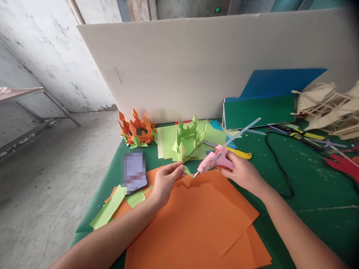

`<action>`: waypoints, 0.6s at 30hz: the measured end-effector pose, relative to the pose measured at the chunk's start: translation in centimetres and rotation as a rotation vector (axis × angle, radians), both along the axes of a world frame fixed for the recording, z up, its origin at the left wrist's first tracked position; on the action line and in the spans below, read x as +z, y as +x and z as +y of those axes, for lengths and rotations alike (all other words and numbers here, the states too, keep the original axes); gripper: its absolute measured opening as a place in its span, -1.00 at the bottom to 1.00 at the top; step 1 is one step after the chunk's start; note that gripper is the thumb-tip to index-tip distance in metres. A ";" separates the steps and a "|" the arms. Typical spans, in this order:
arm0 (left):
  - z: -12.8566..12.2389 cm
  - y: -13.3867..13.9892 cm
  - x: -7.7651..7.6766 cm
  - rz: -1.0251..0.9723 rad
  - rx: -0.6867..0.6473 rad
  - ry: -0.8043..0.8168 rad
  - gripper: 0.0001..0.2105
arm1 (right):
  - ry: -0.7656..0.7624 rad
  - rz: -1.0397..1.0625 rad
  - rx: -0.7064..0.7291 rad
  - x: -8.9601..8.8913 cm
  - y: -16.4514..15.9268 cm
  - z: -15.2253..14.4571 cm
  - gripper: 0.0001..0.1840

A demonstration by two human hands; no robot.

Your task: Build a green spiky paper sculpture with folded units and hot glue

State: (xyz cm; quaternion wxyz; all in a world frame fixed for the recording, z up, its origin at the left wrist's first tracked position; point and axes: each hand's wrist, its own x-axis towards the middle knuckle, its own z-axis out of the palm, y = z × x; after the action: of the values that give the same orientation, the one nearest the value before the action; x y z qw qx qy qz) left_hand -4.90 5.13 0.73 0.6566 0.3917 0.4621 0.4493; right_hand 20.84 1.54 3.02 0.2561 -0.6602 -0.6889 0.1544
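Between thumb and fingers, my left hand (pixel 167 180) pinches a small folded green paper piece (pixel 187 171). My right hand (pixel 242 170) is wrapped round the handle of a pink hot glue gun (pixel 214 158), with a clear glue stick (pixel 244 131) poking out of its back end. The gun's metal nozzle points down and left, right by the tip of the green piece; whether they touch I cannot tell. Just behind my left fingertips stands a green folded-paper crown (pixel 189 140). Orange paper sheets (pixel 202 220) lie under both hands.
An orange paper crown (pixel 137 130) stands at the back left, behind a phone (pixel 136 172). Green paper strips (pixel 109 209) lie at the left edge. Yellow-handled scissors (pixel 238 152) rest behind the gun. A black cord (pixel 277 160), tools and wooden models (pixel 331 108) occupy the right.
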 end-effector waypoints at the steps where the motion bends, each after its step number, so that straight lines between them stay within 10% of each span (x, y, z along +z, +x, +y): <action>1: 0.0 0.0 0.1 -0.004 0.009 -0.005 -0.64 | -0.004 -0.001 -0.003 0.0 0.0 0.0 -0.46; 18: -0.1 0.0 -0.3 -0.069 -0.112 -0.042 -0.65 | -0.271 0.199 -0.135 -1.5 5.6 0.6 -0.50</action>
State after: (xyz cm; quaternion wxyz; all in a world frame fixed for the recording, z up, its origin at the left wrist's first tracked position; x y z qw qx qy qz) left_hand -4.86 5.01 0.46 0.7046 0.3873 0.4256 0.4152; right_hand 26.45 2.12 1.48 0.2417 -0.7147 -0.5873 0.2930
